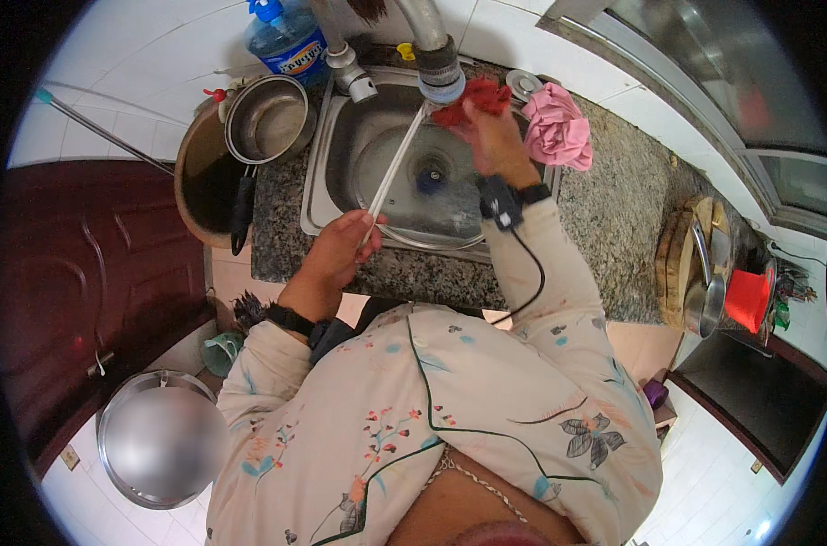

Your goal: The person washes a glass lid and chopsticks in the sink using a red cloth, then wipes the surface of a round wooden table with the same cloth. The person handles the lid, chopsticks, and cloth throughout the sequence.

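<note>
My left hand (352,242) grips the near ends of a few thin white chopsticks (397,166), which slant up across the steel sink (318,198). Their far ends lie under the faucet outlet (442,85). My right hand (493,140) holds a crumpled red cloth (478,99) beside the outlet, at the right back of the basin. A sheet of water seems to cover the basin floor around the drain (434,175). Whether the cloth touches the chopsticks cannot be told.
A pink cloth (560,130) lies right of the sink near a metal drain strainer (524,83). A saucepan (268,119) stands at the left above a large brown vat (205,184). Behind is a blue-labelled bottle (287,41). Wooden boards (674,263) and a small pan (705,304) are far right.
</note>
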Available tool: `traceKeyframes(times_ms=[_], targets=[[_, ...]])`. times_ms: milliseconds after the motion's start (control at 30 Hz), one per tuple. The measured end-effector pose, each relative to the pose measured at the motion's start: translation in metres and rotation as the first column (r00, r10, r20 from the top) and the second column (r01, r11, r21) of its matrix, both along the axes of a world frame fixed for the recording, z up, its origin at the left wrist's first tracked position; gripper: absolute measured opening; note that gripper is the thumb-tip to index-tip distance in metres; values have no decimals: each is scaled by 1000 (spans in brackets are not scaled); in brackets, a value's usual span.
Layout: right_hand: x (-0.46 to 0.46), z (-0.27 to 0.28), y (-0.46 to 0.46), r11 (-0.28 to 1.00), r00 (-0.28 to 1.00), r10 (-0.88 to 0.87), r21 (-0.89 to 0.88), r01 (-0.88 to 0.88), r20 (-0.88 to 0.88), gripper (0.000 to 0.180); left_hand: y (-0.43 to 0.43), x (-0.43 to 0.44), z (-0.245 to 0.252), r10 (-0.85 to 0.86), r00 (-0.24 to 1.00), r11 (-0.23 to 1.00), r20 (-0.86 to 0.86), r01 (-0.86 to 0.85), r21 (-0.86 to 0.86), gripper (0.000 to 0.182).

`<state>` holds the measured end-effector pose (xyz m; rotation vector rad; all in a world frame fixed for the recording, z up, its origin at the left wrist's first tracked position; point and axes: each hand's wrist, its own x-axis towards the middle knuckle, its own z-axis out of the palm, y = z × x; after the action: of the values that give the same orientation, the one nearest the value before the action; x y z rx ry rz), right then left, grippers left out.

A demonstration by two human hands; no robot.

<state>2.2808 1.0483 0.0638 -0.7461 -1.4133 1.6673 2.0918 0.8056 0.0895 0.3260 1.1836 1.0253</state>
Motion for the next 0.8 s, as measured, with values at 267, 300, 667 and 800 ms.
traceKeyframes(times_ms=[267,300,667,800], targets=[[-25,-13,-81,971,1000,26,-239,-26,-3,43,25,27,-8,42,985,999,165,-36,-41,26],[-27,-12,-79,977,991,-45,-199,70,125,41,24,29,-9,51,979,996,197,-36,-78,26],[4,5,-25,961,982,-171,-235,149,-77,47,-8,29,-11,24,947,1000,320,-17,-24,31],[-5,5,-72,999,995,-9,-32,12,104,43,14,28,-20,77,985,997,151,-76,-15,32]])
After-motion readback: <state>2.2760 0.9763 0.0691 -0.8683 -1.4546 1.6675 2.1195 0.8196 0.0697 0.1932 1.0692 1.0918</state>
